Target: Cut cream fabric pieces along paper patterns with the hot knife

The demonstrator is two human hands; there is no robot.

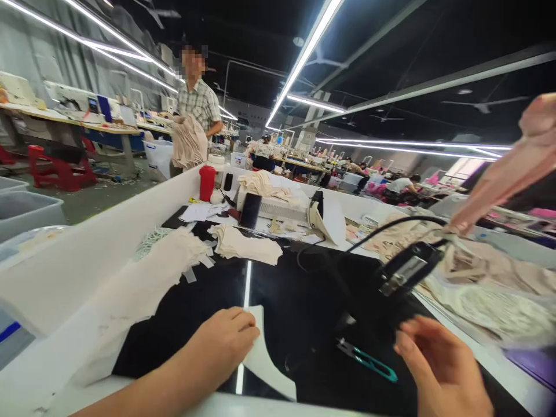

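Observation:
My left hand point(230, 341) has its fingers closed at the edge of a white curved cut piece point(269, 365), which lies on the glossy black work surface point(304, 313). To the right, my right hand point(443, 370) is raised with curved fingers, thumb a little apart, and nothing visible in it; motion blurs it somewhat. Between the hands lie thread snips point(369, 359) with a teal handle. Just above my right hand is a blurred black clamp-like device point(408, 269) with a metal plate and a black cable.
Pale cut pieces are laid along the left side point(147, 278), with a stack of beige pieces point(247, 244) farther back. A phone point(250, 210), a red cup point(207, 183) and heaped beige fabric point(499, 266) surround the surface. A person point(197, 104) holding fabric stands beyond the white side wall.

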